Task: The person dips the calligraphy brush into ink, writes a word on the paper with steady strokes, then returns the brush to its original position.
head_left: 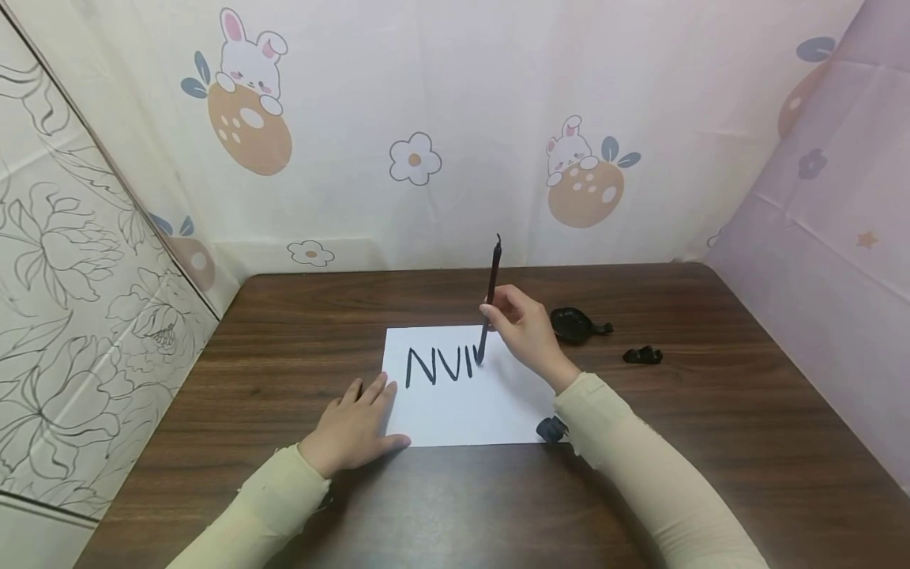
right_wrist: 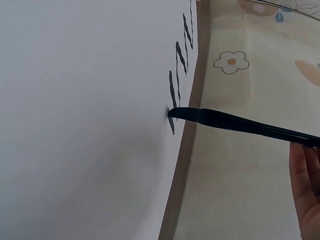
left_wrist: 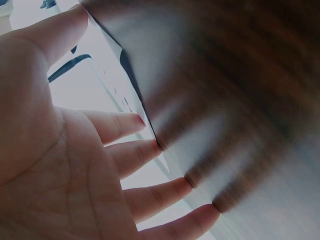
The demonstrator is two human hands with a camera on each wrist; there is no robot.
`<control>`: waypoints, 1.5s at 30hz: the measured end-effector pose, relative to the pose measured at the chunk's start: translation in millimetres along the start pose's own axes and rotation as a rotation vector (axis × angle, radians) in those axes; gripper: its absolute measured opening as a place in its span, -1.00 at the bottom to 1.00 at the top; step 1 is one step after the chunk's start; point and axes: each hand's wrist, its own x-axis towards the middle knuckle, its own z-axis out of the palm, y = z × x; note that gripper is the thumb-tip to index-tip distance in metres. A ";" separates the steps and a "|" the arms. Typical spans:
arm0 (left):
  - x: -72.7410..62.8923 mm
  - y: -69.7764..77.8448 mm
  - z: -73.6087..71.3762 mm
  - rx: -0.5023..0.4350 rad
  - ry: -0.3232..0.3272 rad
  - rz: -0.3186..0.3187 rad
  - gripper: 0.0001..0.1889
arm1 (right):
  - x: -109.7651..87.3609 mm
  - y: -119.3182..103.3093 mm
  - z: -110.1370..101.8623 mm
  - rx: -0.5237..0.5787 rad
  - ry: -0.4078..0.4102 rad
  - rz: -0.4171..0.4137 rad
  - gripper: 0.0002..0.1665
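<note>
My right hand (head_left: 524, 328) pinches the shaft of a slim dark ink brush (head_left: 492, 273), held nearly upright with a small loop at its top end. In the right wrist view the black bristles of the brush (right_wrist: 185, 114) touch the white sheet of paper (right_wrist: 90, 100) and bend at the tip. Bold black strokes on the paper (head_left: 462, 415) read like "NVI", with another stroke under the brush. My left hand (head_left: 355, 427) lies with fingers spread over the paper's left edge. In the left wrist view, fingertips (left_wrist: 150, 146) press at that edge and on the wood beside it.
A black dish with a short handle (head_left: 571, 325) sits behind my right hand. Right of it lies a small black object (head_left: 643, 355), its kind unclear. A dark rounded piece (head_left: 550, 429) shows beside the right sleeve. Curtains (head_left: 483, 213) hang behind the brown table (head_left: 284, 340).
</note>
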 end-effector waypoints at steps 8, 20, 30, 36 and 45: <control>-0.2 0.3 -0.2 0.000 -0.004 0.000 -0.06 | -2.6 -1.9 -1.4 0.009 -0.021 0.019 -0.78; 0.2 -0.1 0.0 0.003 0.005 0.003 -0.06 | -3.4 -4.8 -3.7 0.017 -0.048 0.018 -0.76; -0.4 0.4 -1.9 -0.005 0.005 0.004 -0.06 | 0.4 -7.1 -6.9 0.026 -0.045 -0.004 -0.80; -0.2 -0.6 -1.2 -0.004 0.004 0.004 -0.06 | 9.5 -10.4 -11.5 0.045 -0.010 -0.030 -0.79; 0.7 -0.9 -0.8 -0.008 0.004 0.003 -0.06 | 15.4 -4.0 -8.3 0.075 0.064 0.009 -0.82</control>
